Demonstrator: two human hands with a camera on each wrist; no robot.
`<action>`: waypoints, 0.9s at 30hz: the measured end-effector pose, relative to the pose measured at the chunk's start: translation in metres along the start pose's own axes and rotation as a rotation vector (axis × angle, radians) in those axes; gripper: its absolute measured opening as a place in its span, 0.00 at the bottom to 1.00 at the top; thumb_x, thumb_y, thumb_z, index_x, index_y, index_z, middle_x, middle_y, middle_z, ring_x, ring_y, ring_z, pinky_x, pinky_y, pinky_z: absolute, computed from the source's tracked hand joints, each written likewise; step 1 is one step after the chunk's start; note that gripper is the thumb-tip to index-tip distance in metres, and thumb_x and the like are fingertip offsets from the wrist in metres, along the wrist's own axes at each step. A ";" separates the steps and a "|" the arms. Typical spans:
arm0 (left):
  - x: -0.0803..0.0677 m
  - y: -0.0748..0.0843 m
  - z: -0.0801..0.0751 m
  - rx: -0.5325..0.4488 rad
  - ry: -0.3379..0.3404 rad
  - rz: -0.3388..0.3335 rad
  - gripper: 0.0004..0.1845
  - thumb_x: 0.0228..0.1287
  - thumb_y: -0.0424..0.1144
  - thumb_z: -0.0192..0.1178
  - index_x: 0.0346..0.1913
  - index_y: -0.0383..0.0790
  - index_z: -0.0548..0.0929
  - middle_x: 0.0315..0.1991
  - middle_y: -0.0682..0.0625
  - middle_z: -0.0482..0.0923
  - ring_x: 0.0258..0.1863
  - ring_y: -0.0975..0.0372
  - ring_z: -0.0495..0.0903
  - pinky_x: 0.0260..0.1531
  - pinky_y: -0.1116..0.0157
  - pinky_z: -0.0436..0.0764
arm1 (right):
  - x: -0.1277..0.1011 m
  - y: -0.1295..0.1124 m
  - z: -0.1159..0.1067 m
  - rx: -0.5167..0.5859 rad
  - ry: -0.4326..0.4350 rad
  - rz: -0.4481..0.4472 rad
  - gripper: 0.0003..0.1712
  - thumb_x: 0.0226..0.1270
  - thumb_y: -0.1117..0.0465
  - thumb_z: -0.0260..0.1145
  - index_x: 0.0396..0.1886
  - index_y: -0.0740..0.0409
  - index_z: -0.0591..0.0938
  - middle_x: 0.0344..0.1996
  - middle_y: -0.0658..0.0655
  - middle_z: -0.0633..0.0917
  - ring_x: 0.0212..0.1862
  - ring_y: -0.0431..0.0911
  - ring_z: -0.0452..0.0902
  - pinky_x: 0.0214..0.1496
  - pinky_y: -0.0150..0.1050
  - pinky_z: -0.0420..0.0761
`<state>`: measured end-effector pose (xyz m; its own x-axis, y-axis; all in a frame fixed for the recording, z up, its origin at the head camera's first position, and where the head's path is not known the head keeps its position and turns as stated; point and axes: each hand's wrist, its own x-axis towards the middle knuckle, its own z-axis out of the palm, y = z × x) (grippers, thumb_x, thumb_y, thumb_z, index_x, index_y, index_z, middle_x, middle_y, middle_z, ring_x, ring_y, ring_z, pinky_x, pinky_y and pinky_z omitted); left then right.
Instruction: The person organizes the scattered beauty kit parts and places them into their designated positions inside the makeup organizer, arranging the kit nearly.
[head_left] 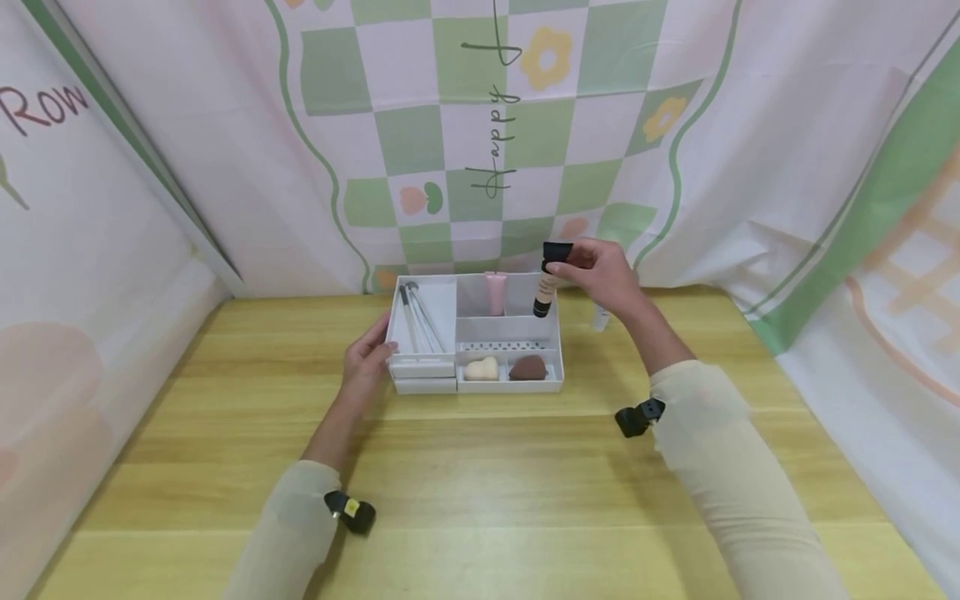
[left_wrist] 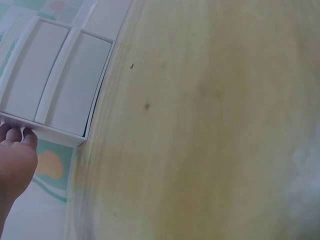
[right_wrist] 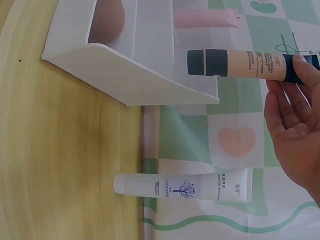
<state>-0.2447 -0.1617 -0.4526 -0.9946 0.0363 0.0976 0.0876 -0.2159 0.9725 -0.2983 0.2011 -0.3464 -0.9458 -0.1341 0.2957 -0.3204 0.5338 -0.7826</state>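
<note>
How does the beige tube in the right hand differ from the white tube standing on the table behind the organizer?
The beige tube has a dark cap at its lower end; the white tube has a white cap. The beige tube is held by the right hand above the white organizer, clear of the table, while the white tube stands on the wooden table untouched. The white tube bears a small tree drawing; the beige one shows only lines of text. Both stand upright, cap down.

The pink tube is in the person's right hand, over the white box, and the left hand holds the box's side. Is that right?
Not quite. The right hand holds the beige tube with black ends; the pink tube stands inside the white box. The head view shows it. The left hand does touch the box's side.
</note>
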 end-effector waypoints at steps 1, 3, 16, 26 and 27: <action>0.000 0.000 0.000 0.002 0.000 -0.001 0.33 0.67 0.24 0.48 0.76 0.29 0.60 0.80 0.39 0.56 0.81 0.49 0.57 0.74 0.68 0.70 | 0.001 0.000 0.002 0.004 0.002 0.006 0.14 0.68 0.56 0.70 0.39 0.64 0.84 0.27 0.45 0.84 0.30 0.39 0.77 0.29 0.28 0.75; -0.001 0.001 0.000 0.000 0.000 -0.002 0.33 0.68 0.24 0.48 0.76 0.29 0.60 0.80 0.39 0.56 0.81 0.49 0.57 0.74 0.65 0.69 | 0.004 -0.001 0.005 0.009 0.002 0.015 0.13 0.69 0.56 0.70 0.36 0.63 0.83 0.28 0.47 0.84 0.30 0.41 0.75 0.29 0.30 0.73; 0.000 0.002 0.001 0.021 0.008 0.003 0.32 0.68 0.24 0.48 0.76 0.29 0.60 0.80 0.39 0.56 0.81 0.49 0.57 0.75 0.66 0.69 | 0.023 0.002 0.020 0.026 -0.044 0.055 0.18 0.71 0.58 0.67 0.54 0.67 0.84 0.47 0.64 0.86 0.38 0.33 0.78 0.41 0.23 0.79; 0.000 0.002 0.001 0.019 0.008 -0.018 0.33 0.68 0.24 0.48 0.76 0.31 0.60 0.80 0.41 0.56 0.81 0.51 0.57 0.76 0.64 0.68 | 0.024 0.009 0.035 0.063 -0.077 0.070 0.18 0.71 0.62 0.67 0.56 0.68 0.83 0.53 0.69 0.85 0.48 0.44 0.83 0.46 0.23 0.82; 0.000 0.001 0.001 0.020 0.007 -0.016 0.33 0.68 0.24 0.48 0.76 0.31 0.60 0.80 0.40 0.56 0.81 0.50 0.57 0.76 0.65 0.69 | 0.024 0.011 0.036 0.062 -0.079 0.071 0.18 0.71 0.62 0.67 0.56 0.68 0.83 0.53 0.69 0.86 0.48 0.46 0.84 0.46 0.23 0.82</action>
<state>-0.2450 -0.1613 -0.4510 -0.9962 0.0328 0.0802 0.0723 -0.1959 0.9780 -0.3265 0.1739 -0.3678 -0.9668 -0.1639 0.1961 -0.2524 0.4918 -0.8333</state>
